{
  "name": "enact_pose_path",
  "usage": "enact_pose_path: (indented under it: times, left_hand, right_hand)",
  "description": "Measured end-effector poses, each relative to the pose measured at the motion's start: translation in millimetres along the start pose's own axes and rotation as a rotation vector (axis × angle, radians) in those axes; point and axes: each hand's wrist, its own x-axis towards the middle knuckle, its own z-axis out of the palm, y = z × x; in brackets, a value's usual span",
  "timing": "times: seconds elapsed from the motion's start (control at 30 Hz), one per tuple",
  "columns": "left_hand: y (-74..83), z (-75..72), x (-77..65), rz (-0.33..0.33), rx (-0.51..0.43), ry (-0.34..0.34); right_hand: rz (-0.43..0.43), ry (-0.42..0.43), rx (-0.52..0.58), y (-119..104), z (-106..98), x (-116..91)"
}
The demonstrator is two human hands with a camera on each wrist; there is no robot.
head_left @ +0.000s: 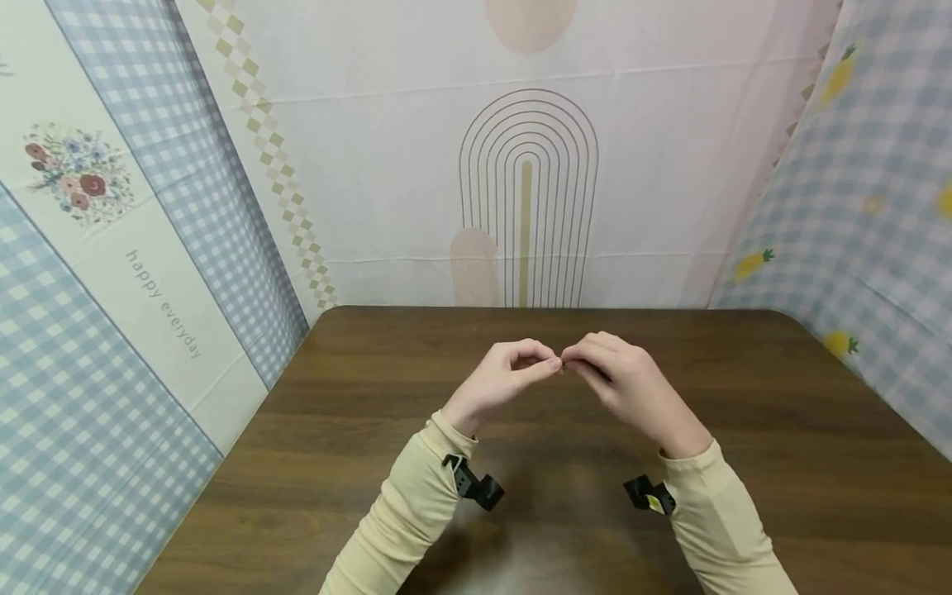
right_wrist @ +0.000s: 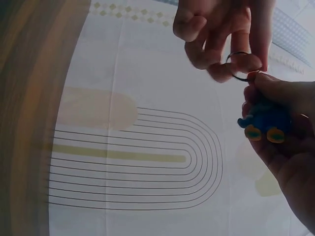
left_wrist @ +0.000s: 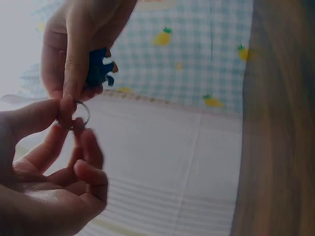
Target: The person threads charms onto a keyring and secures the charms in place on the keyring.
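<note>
A thin metal key ring (left_wrist: pixel 88 116) is between both hands above the table. My left hand (head_left: pixel 506 376) pinches the ring between thumb and fingertips. Meeting it fingertip to fingertip, my right hand (head_left: pixel 632 384) pinches the ring's edge with thumb and forefinger. Within the right hand's curled fingers sits a small blue figurine (right_wrist: pixel 268 122) with orange-and-green feet, partly covered by the palm and fingers. In the left wrist view, only some of the figurine's blue body and feet show beside the right fingers. From the head view the ring is almost wholly hidden by the fingertips.
Below the hands is a brown wooden table (head_left: pixel 357 463). A pale cloth with printed arches (head_left: pixel 387 182) hangs behind it. Blue checked cloths (head_left: pixel 833 273) hang along both sides. Each sleeved forearm carries a small black wrist camera (head_left: pixel 476 487).
</note>
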Motion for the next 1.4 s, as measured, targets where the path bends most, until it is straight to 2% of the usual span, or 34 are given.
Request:
enact_pose_path:
  times: [0.07, 0.17, 0.23, 0.3, 0.4, 0.57, 0.67, 0.77, 0.87, 1.0, 1.07, 1.17, 1.3, 1.4]
  left_hand:
    - [-1.2, 0.2, -0.5, 0.032, -0.065, 0.012]
    - [-2.1, 0.6, -1.7, 0.065, -0.213, 0.014]
    - [-2.4, 0.8, -2.5, 0.066, -0.305, 0.001]
    - [-1.8, 0.9, -2.9, 0.048, -0.355, -0.007]
    - [-1.6, 0.4, -3.1, 0.027, -0.277, 0.012]
    - [-1.9, -0.8, -2.3, 0.007, -0.012, 0.064]
    - [-2.5, -0.6, -2.2, 0.021, 0.014, 0.061]
    - [-3.1, 0.3, -2.9, 0.054, -0.064, 0.06]
    - [-4.6, 2.2, -2.7, 0.077, -0.236, 0.046]
    - [-5.0, 4.9, -2.5, 0.06, -0.448, 0.03]
    - [-4.5, 5.1, -2.9, 0.045, -0.474, 0.039]
    - [-5.2, 3.3, -3.2, 0.061, -0.404, 0.046]
    - [-5.3, -0.1, -5.0, 0.069, -0.182, 0.06]
    - [-5.0, -1.6, -7.1, 0.044, -0.075, 0.059]
  right_hand:
    - [0.021, 0.007, 0.015, -1, -1, 0]
    - [0.052, 0.014, 0.036, -4, -2, 1]
    - [0.057, 0.023, 0.035, -6, -3, 2]
    - [0.062, 0.027, 0.032, -6, -4, 2]
    - [0.041, 0.028, 0.025, -6, -4, 2]
    - [-0.019, -0.013, -0.041, -7, 0, 2]
    - [-0.037, -0.014, -0.069, -8, 2, 2]
    - [-0.013, -0.005, -0.046, -9, 3, 2]
    - [0.043, -0.004, 0.0, -10, 1, 2]
    - [0.09, 0.005, 0.022, -11, -3, 2]
    - [0.085, 0.013, 0.013, -12, -3, 3]
    - [0.054, 0.017, 0.009, -12, -4, 2]
    - [-0.001, -0.003, -0.018, -13, -2, 1]
    - [-0.031, -0.002, -0.051, -14, 0, -1]
